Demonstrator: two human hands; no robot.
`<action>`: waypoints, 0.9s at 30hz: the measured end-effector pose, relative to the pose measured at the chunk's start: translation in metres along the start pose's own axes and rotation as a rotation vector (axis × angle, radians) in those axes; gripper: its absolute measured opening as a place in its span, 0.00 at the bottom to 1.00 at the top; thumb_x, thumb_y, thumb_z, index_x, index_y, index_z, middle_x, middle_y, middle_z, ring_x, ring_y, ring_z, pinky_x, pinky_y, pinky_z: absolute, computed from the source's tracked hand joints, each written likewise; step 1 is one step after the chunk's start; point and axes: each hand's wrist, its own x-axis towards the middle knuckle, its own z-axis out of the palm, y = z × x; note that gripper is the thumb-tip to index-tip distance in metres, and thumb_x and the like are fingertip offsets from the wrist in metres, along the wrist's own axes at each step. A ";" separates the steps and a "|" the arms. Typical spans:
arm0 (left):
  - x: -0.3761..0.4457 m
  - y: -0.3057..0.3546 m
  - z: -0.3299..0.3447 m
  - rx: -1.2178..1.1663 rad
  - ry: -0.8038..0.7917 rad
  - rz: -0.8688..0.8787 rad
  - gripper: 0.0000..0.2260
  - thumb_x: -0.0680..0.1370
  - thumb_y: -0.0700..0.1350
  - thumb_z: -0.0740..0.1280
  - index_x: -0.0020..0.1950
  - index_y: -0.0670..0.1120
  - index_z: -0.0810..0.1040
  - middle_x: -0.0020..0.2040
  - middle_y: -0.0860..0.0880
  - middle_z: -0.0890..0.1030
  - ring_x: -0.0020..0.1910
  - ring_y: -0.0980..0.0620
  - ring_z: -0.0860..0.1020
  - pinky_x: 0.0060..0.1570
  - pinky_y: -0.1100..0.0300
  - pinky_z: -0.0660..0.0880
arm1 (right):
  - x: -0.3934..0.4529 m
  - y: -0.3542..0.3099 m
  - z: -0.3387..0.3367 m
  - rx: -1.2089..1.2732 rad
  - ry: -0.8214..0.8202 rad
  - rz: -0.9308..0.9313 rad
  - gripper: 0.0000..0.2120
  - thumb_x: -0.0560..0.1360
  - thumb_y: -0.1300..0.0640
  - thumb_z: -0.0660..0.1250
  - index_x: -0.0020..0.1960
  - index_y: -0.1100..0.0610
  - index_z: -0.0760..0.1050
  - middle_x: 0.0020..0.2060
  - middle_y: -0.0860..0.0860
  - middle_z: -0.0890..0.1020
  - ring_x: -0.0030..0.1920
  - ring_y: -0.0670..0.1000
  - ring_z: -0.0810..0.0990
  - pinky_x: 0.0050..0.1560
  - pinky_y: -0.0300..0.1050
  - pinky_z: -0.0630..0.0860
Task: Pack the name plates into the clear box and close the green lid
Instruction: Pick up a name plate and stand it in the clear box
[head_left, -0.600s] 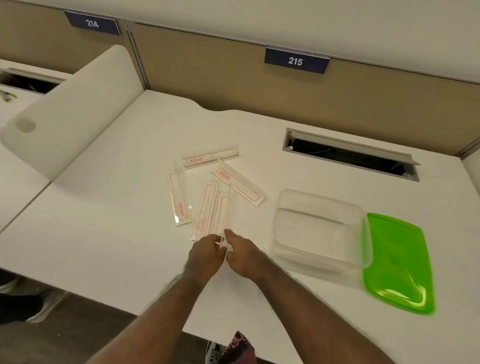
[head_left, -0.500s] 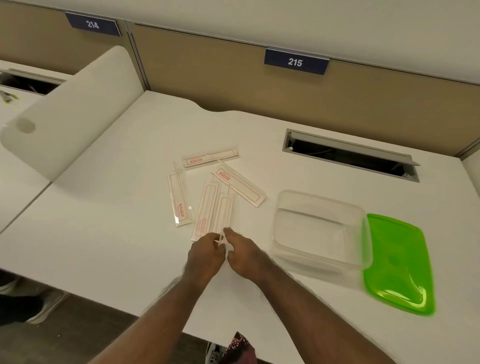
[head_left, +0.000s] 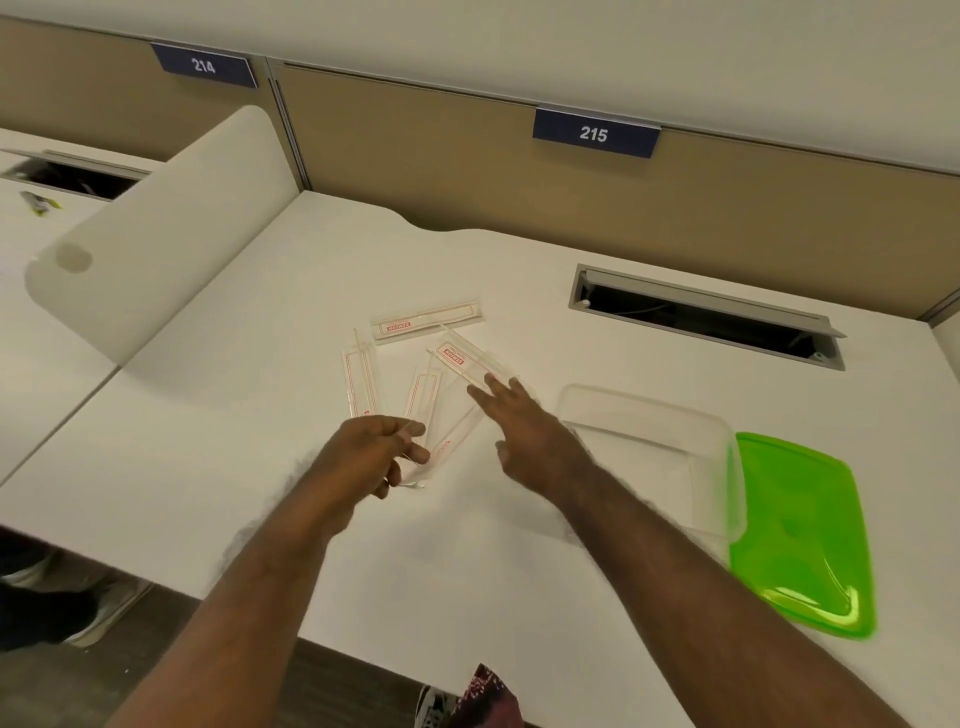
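Note:
Several clear name plates with red outlines lie on the white desk: one crosswise at the back (head_left: 426, 322), one at the left (head_left: 361, 379), one in the middle (head_left: 423, 389), one slanted (head_left: 462, 358). My left hand (head_left: 379, 447) pinches the near end of another name plate (head_left: 449, 441), which slants up to the right. My right hand (head_left: 519, 421) hovers with fingers spread over the slanted plate's near end, holding nothing. The clear box (head_left: 644, 402) stands empty to the right. The green lid (head_left: 800, 530) lies flat beside it, further right.
A grey cable slot (head_left: 701, 317) is cut into the desk behind the box. A white rounded divider (head_left: 156, 223) stands at the left. A tan partition with a blue label "215" (head_left: 595, 134) closes the back. The desk's front edge runs under my forearms.
Both hands were pinching the near end of one plate. Now the right hand has let go and reached forward over the slanted plate, while the left keeps the plate, turned to the right.

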 end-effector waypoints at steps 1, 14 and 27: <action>0.000 0.005 -0.006 0.000 -0.028 -0.008 0.08 0.80 0.41 0.63 0.52 0.46 0.82 0.41 0.48 0.86 0.27 0.54 0.72 0.26 0.63 0.68 | 0.003 0.005 -0.007 -0.005 0.012 0.009 0.38 0.74 0.69 0.60 0.77 0.46 0.52 0.78 0.46 0.52 0.78 0.53 0.49 0.72 0.55 0.63; 0.020 0.031 -0.025 -0.190 -0.335 -0.088 0.13 0.80 0.38 0.61 0.58 0.42 0.83 0.39 0.49 0.82 0.32 0.54 0.74 0.29 0.64 0.73 | -0.015 0.065 -0.084 0.262 0.090 0.078 0.28 0.68 0.56 0.76 0.66 0.49 0.73 0.61 0.44 0.77 0.62 0.45 0.74 0.63 0.38 0.67; 0.039 0.064 0.049 0.121 -0.327 0.381 0.13 0.73 0.54 0.71 0.57 0.60 0.80 0.54 0.55 0.83 0.50 0.57 0.80 0.49 0.58 0.76 | -0.089 0.125 -0.142 0.506 0.215 0.246 0.14 0.68 0.50 0.75 0.53 0.45 0.80 0.49 0.38 0.83 0.47 0.34 0.81 0.49 0.29 0.75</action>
